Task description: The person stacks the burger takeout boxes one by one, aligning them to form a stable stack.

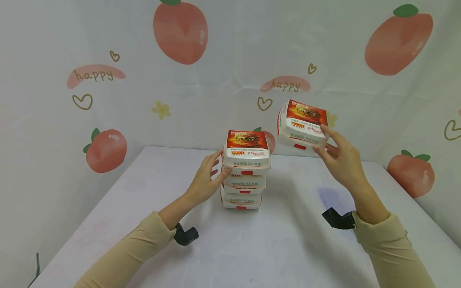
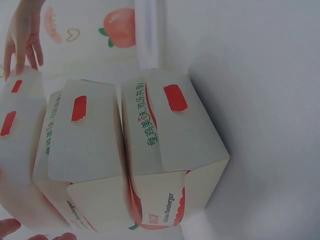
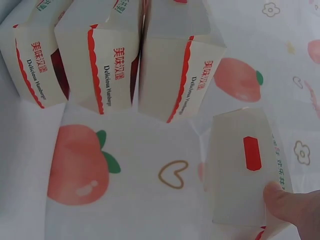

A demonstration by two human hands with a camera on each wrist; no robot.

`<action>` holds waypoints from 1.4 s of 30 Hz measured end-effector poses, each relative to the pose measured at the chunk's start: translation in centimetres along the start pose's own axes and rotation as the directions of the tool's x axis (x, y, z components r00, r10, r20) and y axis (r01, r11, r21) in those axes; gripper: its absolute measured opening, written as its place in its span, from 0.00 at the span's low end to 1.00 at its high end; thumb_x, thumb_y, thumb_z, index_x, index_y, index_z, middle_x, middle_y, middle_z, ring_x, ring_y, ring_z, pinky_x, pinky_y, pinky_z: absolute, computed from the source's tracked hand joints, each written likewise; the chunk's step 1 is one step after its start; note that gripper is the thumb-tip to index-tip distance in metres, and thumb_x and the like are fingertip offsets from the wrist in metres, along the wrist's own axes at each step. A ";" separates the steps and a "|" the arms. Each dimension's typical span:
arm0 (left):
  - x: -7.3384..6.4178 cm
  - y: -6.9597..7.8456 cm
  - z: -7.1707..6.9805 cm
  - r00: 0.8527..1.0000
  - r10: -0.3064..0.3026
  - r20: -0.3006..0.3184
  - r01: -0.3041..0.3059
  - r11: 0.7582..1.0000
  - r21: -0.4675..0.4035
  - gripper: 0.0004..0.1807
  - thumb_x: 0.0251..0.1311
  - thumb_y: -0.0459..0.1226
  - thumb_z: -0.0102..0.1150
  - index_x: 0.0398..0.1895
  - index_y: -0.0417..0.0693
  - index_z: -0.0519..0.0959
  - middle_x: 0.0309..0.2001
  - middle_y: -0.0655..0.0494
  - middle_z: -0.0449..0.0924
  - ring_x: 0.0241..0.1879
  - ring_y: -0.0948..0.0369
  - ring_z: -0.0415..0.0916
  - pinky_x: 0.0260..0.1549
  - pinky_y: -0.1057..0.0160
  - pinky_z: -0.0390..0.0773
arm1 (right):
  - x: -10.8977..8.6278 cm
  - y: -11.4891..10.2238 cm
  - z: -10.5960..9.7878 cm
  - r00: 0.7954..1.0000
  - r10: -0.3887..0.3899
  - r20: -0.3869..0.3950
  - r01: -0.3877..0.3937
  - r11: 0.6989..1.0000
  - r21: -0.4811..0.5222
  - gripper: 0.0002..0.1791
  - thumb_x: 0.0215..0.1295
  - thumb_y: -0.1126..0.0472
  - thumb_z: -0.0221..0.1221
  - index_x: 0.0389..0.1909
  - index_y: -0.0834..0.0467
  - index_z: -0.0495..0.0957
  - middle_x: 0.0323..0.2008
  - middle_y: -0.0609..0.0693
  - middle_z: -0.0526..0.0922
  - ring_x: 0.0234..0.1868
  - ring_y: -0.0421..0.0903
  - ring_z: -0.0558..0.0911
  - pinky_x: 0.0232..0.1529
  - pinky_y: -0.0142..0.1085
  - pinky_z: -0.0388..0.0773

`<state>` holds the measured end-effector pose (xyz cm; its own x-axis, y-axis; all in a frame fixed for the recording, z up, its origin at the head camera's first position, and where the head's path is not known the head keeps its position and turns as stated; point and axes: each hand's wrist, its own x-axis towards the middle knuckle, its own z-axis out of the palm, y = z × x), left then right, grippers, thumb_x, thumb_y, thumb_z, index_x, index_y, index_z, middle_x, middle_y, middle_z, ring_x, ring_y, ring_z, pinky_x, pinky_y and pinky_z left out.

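Three white hamburger boxes stand in one stack: a top box (image 1: 248, 159) with a burger picture on its lid, a middle box (image 1: 248, 182) and a bottom box (image 1: 242, 200). My left hand (image 1: 201, 182) touches the top box's left side, its thumb at the front corner and its fingers loosely spread. To the right of the stack, my right hand (image 1: 342, 164) holds another hamburger box (image 1: 302, 125) in the air by its right end, slightly tilted. The thumb (image 3: 280, 197) lies on that box's front in the right wrist view; its other fingers are hidden there.
The stack stands on a white table (image 1: 201, 256), toward its back edge. Behind hangs a white cloth (image 1: 223, 104) printed with peaches, hearts and "happy". Black straps (image 1: 185, 235) show at both wrists.
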<state>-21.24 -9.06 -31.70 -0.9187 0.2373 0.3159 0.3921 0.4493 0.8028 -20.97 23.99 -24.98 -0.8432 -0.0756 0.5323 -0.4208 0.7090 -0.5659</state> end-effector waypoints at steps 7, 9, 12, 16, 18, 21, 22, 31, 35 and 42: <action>0.1 -0.1 -0.1 1.000 0.000 0.004 0.000 1.000 -0.010 0.36 0.65 0.45 0.52 0.72 0.50 0.51 0.69 0.44 0.53 0.68 0.42 0.56 0.62 0.46 0.68 | 0.2 -0.6 -0.1 1.000 -0.016 -0.012 0.016 1.000 -0.012 0.34 0.63 0.61 0.58 0.70 0.55 0.58 0.63 0.68 0.65 0.54 0.70 0.75 0.36 0.07 0.64; 0.1 -0.1 -0.1 1.000 0.007 0.005 -0.007 1.000 -0.013 0.36 0.65 0.45 0.52 0.72 0.50 0.51 0.69 0.44 0.53 0.68 0.42 0.56 0.62 0.46 0.68 | 0.2 -0.8 -0.1 1.000 -0.011 -0.011 0.011 1.000 -0.012 0.34 0.64 0.61 0.58 0.70 0.53 0.57 0.64 0.67 0.65 0.54 0.69 0.74 0.38 0.09 0.65; 0.1 -0.1 -0.1 1.000 0.014 0.007 -0.014 1.000 -0.019 0.36 0.65 0.45 0.52 0.72 0.49 0.51 0.69 0.43 0.53 0.68 0.43 0.56 0.62 0.46 0.68 | 0.2 -1.1 -0.1 1.000 0.000 -0.007 0.000 1.000 -0.012 0.34 0.64 0.61 0.57 0.70 0.50 0.57 0.65 0.65 0.64 0.55 0.68 0.74 0.41 0.16 0.69; 0.0 0.1 -0.1 1.000 0.007 0.008 -0.006 1.000 -0.021 0.35 0.65 0.45 0.52 0.72 0.50 0.51 0.69 0.44 0.53 0.69 0.44 0.56 0.63 0.46 0.68 | 0.3 -1.6 0.0 1.000 -0.001 -0.007 0.001 1.000 -0.007 0.34 0.64 0.60 0.57 0.70 0.47 0.57 0.66 0.62 0.64 0.55 0.67 0.75 0.45 0.32 0.75; 0.0 0.1 -0.1 1.000 0.003 0.009 -0.003 1.000 -0.023 0.35 0.65 0.46 0.52 0.72 0.50 0.51 0.69 0.44 0.53 0.69 0.44 0.56 0.63 0.46 0.67 | 0.3 -1.9 0.1 1.000 -0.018 -0.010 0.018 1.000 -0.004 0.34 0.64 0.60 0.57 0.70 0.47 0.58 0.66 0.62 0.64 0.55 0.67 0.75 0.46 0.40 0.75; 0.0 0.0 -0.1 1.000 0.001 0.008 -0.001 1.000 -0.023 0.36 0.65 0.46 0.52 0.72 0.50 0.51 0.69 0.44 0.53 0.69 0.44 0.56 0.63 0.46 0.67 | 0.4 -2.4 0.3 0.999 -0.043 -0.011 0.043 0.999 0.004 0.34 0.64 0.61 0.58 0.70 0.48 0.59 0.65 0.62 0.65 0.55 0.68 0.75 0.47 0.48 0.74; 0.0 0.0 -0.1 1.000 -0.001 0.007 0.001 1.000 -0.022 0.36 0.65 0.46 0.52 0.72 0.50 0.51 0.69 0.44 0.53 0.69 0.44 0.56 0.63 0.46 0.67 | 0.4 -2.5 0.3 0.999 -0.045 -0.010 0.045 0.999 0.005 0.34 0.63 0.62 0.58 0.69 0.48 0.59 0.65 0.62 0.65 0.55 0.68 0.75 0.47 0.49 0.74; -0.1 0.2 -0.1 1.000 -0.002 0.007 0.002 1.000 -0.025 0.35 0.65 0.45 0.52 0.72 0.50 0.51 0.70 0.44 0.52 0.69 0.44 0.56 0.63 0.46 0.67 | 0.7 -3.5 0.9 0.996 -0.084 -0.003 0.084 0.996 0.017 0.34 0.62 0.63 0.59 0.69 0.49 0.60 0.65 0.62 0.66 0.59 0.67 0.72 0.50 0.57 0.75; -0.1 0.2 -0.1 1.000 -0.002 0.007 0.002 1.000 -0.027 0.35 0.65 0.45 0.52 0.72 0.50 0.51 0.69 0.44 0.52 0.69 0.44 0.56 0.63 0.46 0.67 | 0.7 -3.7 1.2 0.995 -0.104 -0.003 0.104 0.994 0.021 0.33 0.62 0.63 0.59 0.68 0.50 0.61 0.63 0.63 0.68 0.58 0.67 0.73 0.50 0.56 0.76; -0.1 0.1 -0.1 1.000 0.005 0.006 -0.005 0.999 -0.034 0.36 0.65 0.45 0.52 0.72 0.50 0.51 0.69 0.43 0.53 0.69 0.44 0.56 0.63 0.46 0.67 | 0.8 -4.4 1.8 0.993 -0.117 0.018 0.116 0.993 0.039 0.34 0.61 0.63 0.60 0.68 0.51 0.62 0.63 0.63 0.68 0.58 0.66 0.73 0.51 0.57 0.75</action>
<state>-21.14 -9.10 -31.61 -0.9164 0.2446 0.3168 0.3946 0.4185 0.8180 -20.43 19.60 -23.17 -0.7942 -0.1706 0.5832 -0.5284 0.6678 -0.5243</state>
